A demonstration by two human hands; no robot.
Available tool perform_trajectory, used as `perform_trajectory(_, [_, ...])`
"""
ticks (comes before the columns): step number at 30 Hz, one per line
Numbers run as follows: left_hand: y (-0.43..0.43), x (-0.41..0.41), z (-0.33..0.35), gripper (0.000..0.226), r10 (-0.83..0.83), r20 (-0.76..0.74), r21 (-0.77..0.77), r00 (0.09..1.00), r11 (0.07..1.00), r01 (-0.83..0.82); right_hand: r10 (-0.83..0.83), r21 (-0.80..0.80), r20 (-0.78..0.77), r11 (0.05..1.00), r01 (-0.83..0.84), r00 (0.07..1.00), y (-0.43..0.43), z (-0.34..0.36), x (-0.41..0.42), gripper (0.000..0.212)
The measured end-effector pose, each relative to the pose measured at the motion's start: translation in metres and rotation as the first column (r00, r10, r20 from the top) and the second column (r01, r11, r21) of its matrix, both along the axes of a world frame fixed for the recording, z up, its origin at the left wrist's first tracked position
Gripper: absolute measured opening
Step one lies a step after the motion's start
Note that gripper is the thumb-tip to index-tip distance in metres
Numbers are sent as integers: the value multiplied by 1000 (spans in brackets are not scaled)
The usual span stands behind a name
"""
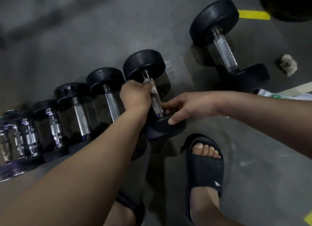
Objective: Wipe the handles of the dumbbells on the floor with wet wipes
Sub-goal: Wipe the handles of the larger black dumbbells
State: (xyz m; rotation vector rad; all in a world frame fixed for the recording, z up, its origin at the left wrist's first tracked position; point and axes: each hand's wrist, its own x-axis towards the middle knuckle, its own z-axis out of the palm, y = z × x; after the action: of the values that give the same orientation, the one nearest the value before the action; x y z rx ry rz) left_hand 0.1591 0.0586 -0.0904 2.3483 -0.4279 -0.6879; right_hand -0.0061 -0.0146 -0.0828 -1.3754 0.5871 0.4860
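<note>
Along the left of the floor (84, 48) a row of smaller dumbbells (81, 112) is lying side by side, handles bare. Whether they are wiped I cannot tell. Just right of them the left hand (135, 95) is closing its fingers fully round the handle (156, 102) of the dumbbell (145, 63) at the row's right end, pressing a white wipe (152, 88) against the metal near the far weight. So the wiping stroke itself looks to be the step in hand. This dumbbell is lying on the floor with its long axis running away from the person. One black weight is pointing away and slightly left, and the other is sitting near the sandal (204, 168). The right hand (187, 105) is steadying that near weight, with the thumb lying on its rim and the fingers hooked over its inner face beside the end of the handle. The next move is probably calling for the left fist to slide the wipe down the shaft toward the right hand, perhaps twisting to reach the underside, while the right hand is stopping the dumbbell from rolling. Further right, well apart, a larger dumbbell (224, 51) is lying on a similar slant. It seems to be next in line, though I cannot tell whether it is already cleaned. Beside it a crumpled grey wipe (287, 65) is lying on the floor.
</note>
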Motion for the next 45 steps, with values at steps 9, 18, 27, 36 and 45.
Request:
perform_trajectory(9, [17, 6, -11, 35, -35, -36, 95, 999, 995, 38, 153, -425, -141, 883, -199, 978, 0, -7, 0, 83])
perform_trajectory(18, [3, 18, -3, 41, -33, -62, 49, 998, 998, 36, 104, -358, -180, 919, -163, 978, 3, -9, -6, 88])
perform_trajectory(27, [45, 2, 11, 42, -460, -134, 371, 878, 798, 475, 149, -366, -195, 906, -213, 969, 1, -5, 0, 76])
perform_trajectory(36, [36, 14, 41, 22, -159, -522, -94, 838, 987, 128, -316, -153, 142, 929, 336, 938, 4, -12, 30, 41])
perform_trajectory(45, [42, 14, 34, 15, -65, -435, 79, 898, 991, 110, -677, -148, 63, 720, 678, 733, 1, -18, 50, 12])
